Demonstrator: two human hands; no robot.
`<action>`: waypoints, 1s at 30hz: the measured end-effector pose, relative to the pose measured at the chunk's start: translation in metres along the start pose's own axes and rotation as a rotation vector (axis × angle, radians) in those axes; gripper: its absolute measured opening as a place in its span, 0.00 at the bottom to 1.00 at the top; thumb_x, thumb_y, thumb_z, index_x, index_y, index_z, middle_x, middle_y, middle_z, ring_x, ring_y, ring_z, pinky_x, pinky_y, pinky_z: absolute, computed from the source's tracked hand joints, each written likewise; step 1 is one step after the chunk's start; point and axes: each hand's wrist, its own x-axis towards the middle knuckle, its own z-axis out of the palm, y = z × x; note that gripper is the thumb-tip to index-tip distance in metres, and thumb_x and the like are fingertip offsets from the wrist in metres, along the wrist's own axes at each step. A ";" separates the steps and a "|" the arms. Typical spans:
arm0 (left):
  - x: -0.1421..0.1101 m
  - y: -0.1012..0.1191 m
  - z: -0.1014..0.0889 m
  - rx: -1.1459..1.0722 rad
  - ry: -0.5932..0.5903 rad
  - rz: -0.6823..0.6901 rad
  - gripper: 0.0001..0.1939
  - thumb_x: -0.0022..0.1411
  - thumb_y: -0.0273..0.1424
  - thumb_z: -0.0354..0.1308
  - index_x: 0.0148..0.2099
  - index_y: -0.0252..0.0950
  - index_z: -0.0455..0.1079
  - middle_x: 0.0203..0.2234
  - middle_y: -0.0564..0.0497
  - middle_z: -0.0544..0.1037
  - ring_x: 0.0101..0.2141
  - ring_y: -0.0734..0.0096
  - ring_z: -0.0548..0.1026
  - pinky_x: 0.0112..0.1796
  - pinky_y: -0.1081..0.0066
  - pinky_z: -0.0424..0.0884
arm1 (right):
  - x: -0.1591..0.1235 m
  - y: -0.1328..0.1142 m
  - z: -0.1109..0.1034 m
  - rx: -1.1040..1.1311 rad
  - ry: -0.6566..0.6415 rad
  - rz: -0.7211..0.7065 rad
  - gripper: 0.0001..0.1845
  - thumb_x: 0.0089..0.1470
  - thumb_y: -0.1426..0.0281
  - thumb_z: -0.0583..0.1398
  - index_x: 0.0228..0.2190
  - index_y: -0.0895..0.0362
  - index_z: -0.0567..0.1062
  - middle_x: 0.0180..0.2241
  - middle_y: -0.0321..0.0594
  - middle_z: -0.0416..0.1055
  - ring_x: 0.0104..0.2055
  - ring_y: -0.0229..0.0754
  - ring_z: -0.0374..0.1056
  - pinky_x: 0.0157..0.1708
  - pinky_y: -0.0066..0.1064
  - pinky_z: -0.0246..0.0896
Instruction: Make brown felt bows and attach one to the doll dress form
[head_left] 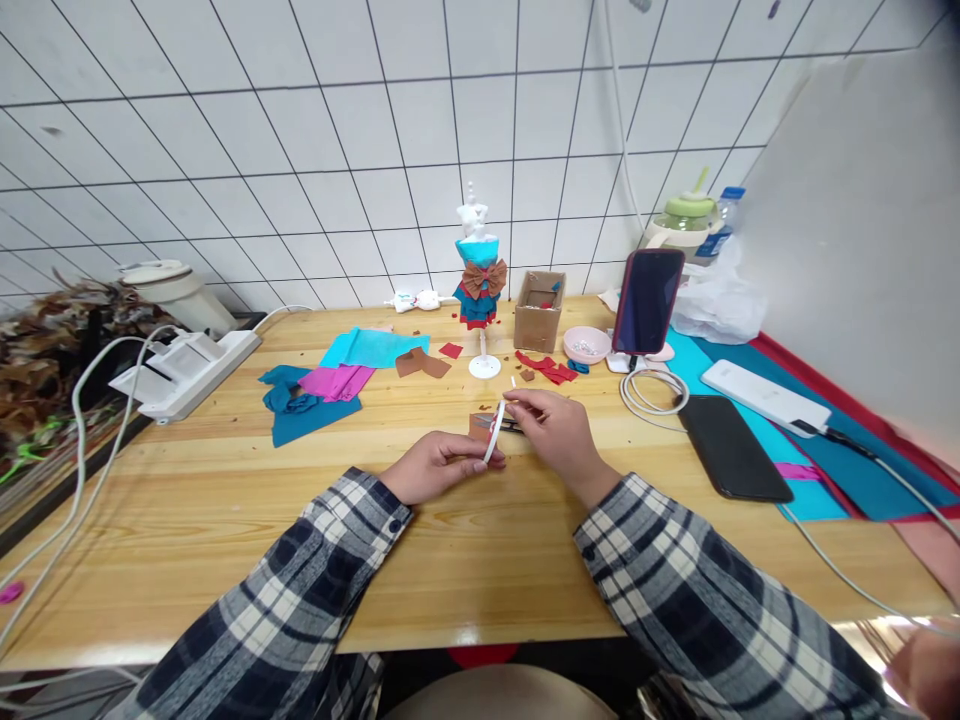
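A narrow white roll of tape (494, 432), seen nearly edge-on, stands tilted between my hands above the table. My left hand (430, 466) grips its lower end between thumb and fingers. At its upper end, the thumb and fingertips of my right hand (556, 430) are pinched together on the tape; a small white tip shows just above them. Thread snips (511, 425) with dark handles lie partly hidden behind my hands, beside a brown fabric piece (478, 428). Farther back stands a white mini dress form (484, 366) wearing a turquoise, teal and red outfit with a brown bow.
Fabric scraps (375, 348) lie left of the dress form. To its right are a cardboard box (537, 327), red scraps (546, 367), a pink bowl (587, 346) and a propped phone (649, 300). A black phone (735, 450) and cables lie right; a power strip (191, 378) sits left.
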 end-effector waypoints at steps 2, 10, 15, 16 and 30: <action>0.000 0.001 0.001 0.001 -0.016 -0.018 0.14 0.61 0.36 0.59 0.44 0.34 0.77 0.40 0.45 0.82 0.42 0.62 0.79 0.47 0.66 0.73 | 0.000 0.000 0.000 0.006 0.007 -0.021 0.09 0.57 0.67 0.59 0.36 0.54 0.79 0.37 0.39 0.79 0.38 0.42 0.74 0.39 0.33 0.67; 0.001 0.002 -0.001 0.039 -0.002 0.007 0.13 0.61 0.36 0.58 0.43 0.33 0.78 0.39 0.45 0.81 0.42 0.64 0.78 0.47 0.68 0.71 | -0.002 -0.003 -0.001 0.034 -0.018 -0.039 0.09 0.57 0.68 0.58 0.39 0.54 0.77 0.36 0.39 0.78 0.36 0.40 0.73 0.37 0.31 0.67; 0.001 0.003 0.000 0.039 -0.003 0.009 0.13 0.61 0.36 0.58 0.42 0.33 0.77 0.38 0.45 0.81 0.42 0.64 0.78 0.46 0.68 0.71 | -0.003 -0.004 -0.002 0.064 0.000 -0.048 0.12 0.57 0.69 0.58 0.43 0.55 0.75 0.35 0.39 0.77 0.33 0.39 0.71 0.34 0.30 0.67; 0.001 0.003 0.001 0.024 0.012 0.000 0.14 0.61 0.37 0.58 0.42 0.33 0.77 0.38 0.45 0.81 0.41 0.64 0.78 0.45 0.68 0.72 | -0.003 -0.005 -0.002 0.068 0.007 -0.071 0.11 0.57 0.69 0.58 0.42 0.55 0.75 0.35 0.39 0.77 0.33 0.39 0.71 0.34 0.30 0.66; 0.002 0.000 -0.002 0.392 0.276 0.051 0.14 0.61 0.37 0.57 0.46 0.38 0.77 0.38 0.48 0.82 0.37 0.66 0.77 0.43 0.69 0.70 | -0.008 -0.013 0.004 0.139 -0.188 -0.103 0.14 0.54 0.65 0.61 0.43 0.54 0.73 0.37 0.40 0.76 0.33 0.38 0.71 0.33 0.29 0.68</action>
